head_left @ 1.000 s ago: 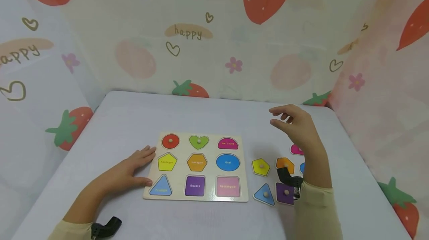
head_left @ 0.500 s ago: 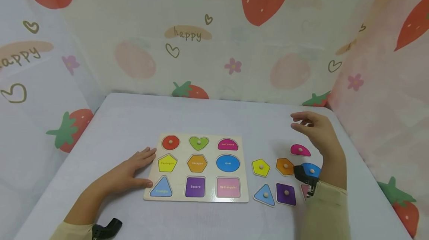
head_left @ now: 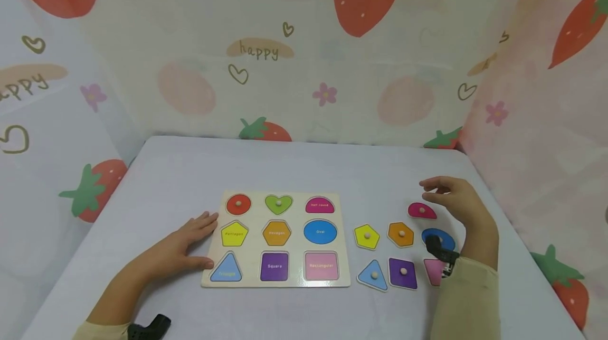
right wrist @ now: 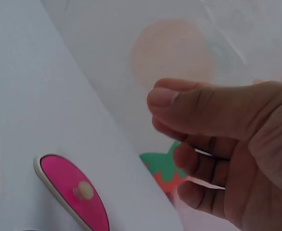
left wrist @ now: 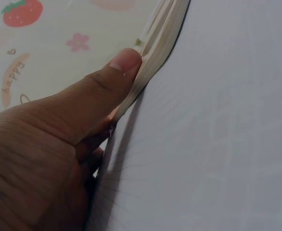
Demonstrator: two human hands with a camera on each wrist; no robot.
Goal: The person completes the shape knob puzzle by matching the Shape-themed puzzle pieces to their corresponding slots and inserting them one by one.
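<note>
My left hand (head_left: 178,245) rests against the left edge of the wooden shape puzzle board (head_left: 297,245), thumb and fingers touching its side. In the left wrist view the thumb (left wrist: 102,86) lies on the board's edge. A red circle (head_left: 234,208) and a green heart (head_left: 274,200) with knobs sit in the board's top row; its other spots show printed shapes. My right hand (head_left: 458,200) hovers just beyond the magenta half-round piece (head_left: 415,213), fingers loosely bent, holding nothing. In the right wrist view, that half-round piece (right wrist: 59,171) lies below the fingertips.
Right of the board lie knobbed pieces: yellow pentagon (head_left: 367,244), orange hexagon (head_left: 400,242), blue oval (head_left: 446,234), light-blue triangle (head_left: 370,281), purple square (head_left: 396,281) and pink rectangle (head_left: 431,271). The right wrist camera (head_left: 439,250) partly covers the last. Strawberry-print curtains surround the white table (head_left: 266,316).
My right hand has moved right and then nearer to the half-round piece, uncovering that piece, the hexagon and the square. The left hand stays at the board's edge.
</note>
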